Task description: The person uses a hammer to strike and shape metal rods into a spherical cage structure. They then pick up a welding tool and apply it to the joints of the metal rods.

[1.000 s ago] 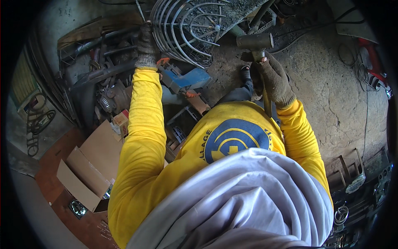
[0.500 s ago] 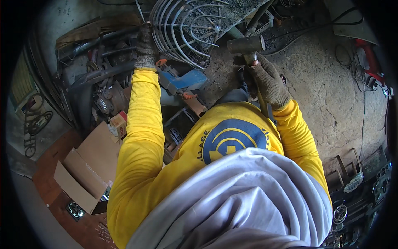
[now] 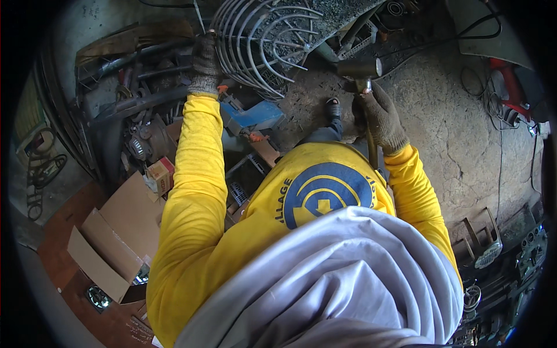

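L hand [image 3: 204,62], gloved, is clamped on the rim of the round wire guard [image 3: 264,40] up top; fingers clenched round the outer ring, holding it steady. R hand [image 3: 380,119], also gloved, grips the hammer [image 3: 361,71] by its handle, fingers wrapped tight just below the head, which hangs over the concrete floor [image 3: 458,139] just right of the guard and not touching the wires. The guard itself rests tilted against scrap and metal bars, w/ a blue tool [image 3: 252,115] just below it. Cardboard boxes [image 3: 110,243] sit lower left, well apart from the work. As for progress: several wire ribs look bent and uneven, so I'd judge the hammering is mid-way at best, w/ plenty of ribs left to knock into shape. Can't tell which ribs are already done; the wires are too tangled at this angle.
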`<state>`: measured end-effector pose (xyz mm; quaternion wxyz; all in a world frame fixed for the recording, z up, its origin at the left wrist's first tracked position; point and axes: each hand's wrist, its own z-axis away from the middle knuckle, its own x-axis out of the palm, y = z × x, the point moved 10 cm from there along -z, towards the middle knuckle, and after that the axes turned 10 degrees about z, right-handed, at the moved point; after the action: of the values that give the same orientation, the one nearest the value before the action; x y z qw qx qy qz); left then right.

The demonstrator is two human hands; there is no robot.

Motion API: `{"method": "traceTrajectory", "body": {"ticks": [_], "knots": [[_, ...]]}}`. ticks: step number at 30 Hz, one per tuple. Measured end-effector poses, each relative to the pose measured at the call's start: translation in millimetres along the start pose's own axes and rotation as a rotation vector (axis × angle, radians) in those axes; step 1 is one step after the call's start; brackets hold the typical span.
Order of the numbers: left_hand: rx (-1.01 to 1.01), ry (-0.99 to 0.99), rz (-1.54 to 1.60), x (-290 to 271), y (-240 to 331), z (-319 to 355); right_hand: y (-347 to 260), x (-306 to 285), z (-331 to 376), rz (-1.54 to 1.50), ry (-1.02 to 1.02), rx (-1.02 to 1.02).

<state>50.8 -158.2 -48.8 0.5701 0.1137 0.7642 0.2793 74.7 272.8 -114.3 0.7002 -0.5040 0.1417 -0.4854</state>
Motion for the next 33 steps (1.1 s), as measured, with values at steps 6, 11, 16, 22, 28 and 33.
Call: {"method": "traceTrajectory", "body": {"ticks": [6, 11, 16, 22, 28, 33], "knots": [[-0.215, -0.009, 0.197, -4, -6, -1, 33, -50, 21, 0.053, 0.176, 0.086], [-0.069, -0.001, 0.298, 0, 0, 3, 49, -80, 44, 0.053, 0.27, 0.121], [-0.127, -0.042, 0.33, -1, 32, 4, 53, -95, 63, 0.02, 0.313, 0.129], [-0.46, 0.062, 0.734, 4, 50, 25, 30, -103, 70, 0.106, 0.304, 0.102], [-0.388, 0.099, 0.934, 9, 51, 58, 8, -101, 57, 0.152, 0.239, 0.022], [-0.782, 0.179, 1.017, 5, 115, 84, 2, -95, 56, 0.139, 0.188, 0.043]]}}
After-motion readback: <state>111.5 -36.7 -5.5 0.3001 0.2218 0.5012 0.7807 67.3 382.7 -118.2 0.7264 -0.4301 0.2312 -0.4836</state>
